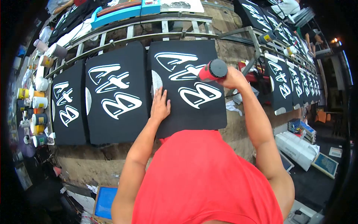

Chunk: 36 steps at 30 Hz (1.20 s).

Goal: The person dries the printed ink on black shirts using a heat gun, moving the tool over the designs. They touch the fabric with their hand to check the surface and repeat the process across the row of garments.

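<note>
My right hand (233,79) is wrapped round the handle of a red and black heat gun (213,71), held over the printed letters of the black fabric panel (190,117) in front of me. Its nozzle is hidden from above. On that panel's left edge my left hand (160,105) lies flat, fingers stretched out, next to a pale curved patch (156,83). White outlined lettering runs across the fabric. To the left, a second black panel (115,130) and a third panel (72,132) carry the same white print.
A metal rail frame (130,33) runs behind the panels. Ink tubs (39,102) crowd the far left. More printed panels (280,84) line the right side. A blue screen frame (105,201) stands low at left; a white wrapped box (297,149) lies at right. Other people work at the back.
</note>
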Tool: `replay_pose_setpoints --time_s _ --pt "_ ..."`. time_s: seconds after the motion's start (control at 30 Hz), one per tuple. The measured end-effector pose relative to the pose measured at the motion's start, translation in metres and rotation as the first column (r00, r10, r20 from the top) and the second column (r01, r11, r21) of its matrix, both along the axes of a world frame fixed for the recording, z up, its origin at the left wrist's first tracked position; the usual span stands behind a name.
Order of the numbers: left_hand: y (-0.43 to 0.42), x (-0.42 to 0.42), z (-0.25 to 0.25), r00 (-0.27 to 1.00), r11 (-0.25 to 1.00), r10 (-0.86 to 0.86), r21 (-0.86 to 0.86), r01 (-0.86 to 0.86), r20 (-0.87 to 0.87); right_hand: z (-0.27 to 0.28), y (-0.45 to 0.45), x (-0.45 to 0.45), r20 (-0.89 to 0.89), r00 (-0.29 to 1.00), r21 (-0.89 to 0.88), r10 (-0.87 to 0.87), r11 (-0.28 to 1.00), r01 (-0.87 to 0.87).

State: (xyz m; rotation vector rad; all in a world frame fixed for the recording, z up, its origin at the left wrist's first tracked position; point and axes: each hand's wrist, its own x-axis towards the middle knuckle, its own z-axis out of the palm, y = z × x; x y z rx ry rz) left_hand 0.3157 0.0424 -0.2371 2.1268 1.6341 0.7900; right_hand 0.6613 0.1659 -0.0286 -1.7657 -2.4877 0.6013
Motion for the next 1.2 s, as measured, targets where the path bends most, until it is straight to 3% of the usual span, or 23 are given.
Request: replay_pose_setpoints --time_s 0.43,0.6,0.7,0.8,0.93,0.97,1.13,1.2 --pt "-0.001 0.002 -0.006 0.995 0.999 0.036 -0.004 -0.036 0.098 0.036 -0.042 0.085 0.129 0.982 -0.084 -0.140 0.985 0.152" --pt "0.000 0.003 -0.010 0.997 0.999 0.034 0.007 -0.035 0.073 0.038 -0.055 0.092 0.128 0.958 -0.249 -0.257 0.927 0.282" --pt "0.000 0.002 -0.012 0.998 0.999 0.030 0.035 -0.032 0.057 0.025 -0.056 0.093 -0.031 0.984 -0.121 -0.176 0.978 0.171" --pt "-0.002 0.002 -0.006 0.996 0.999 0.040 0.000 -0.040 0.075 0.016 -0.039 0.088 0.012 0.982 -0.169 -0.187 0.968 0.186" --pt "-0.001 0.003 -0.007 0.996 0.998 0.056 -0.003 -0.055 0.071 0.010 -0.023 0.065 -0.023 0.999 -0.048 -0.048 0.998 0.047" --pt "-0.001 0.003 -0.007 0.996 0.998 0.057 0.002 -0.058 0.073 0.016 -0.020 0.055 0.055 0.989 -0.123 -0.134 0.982 0.140" --pt "-0.002 0.004 -0.007 0.995 0.997 0.072 0.007 -0.073 0.069 0.009 0.003 0.023 -0.015 1.000 -0.061 0.007 0.998 -0.008" --pt "-0.002 0.003 -0.007 0.994 0.997 0.077 0.023 -0.079 0.076 0.010 0.012 0.009 0.027 1.000 -0.147 0.001 0.989 0.003"
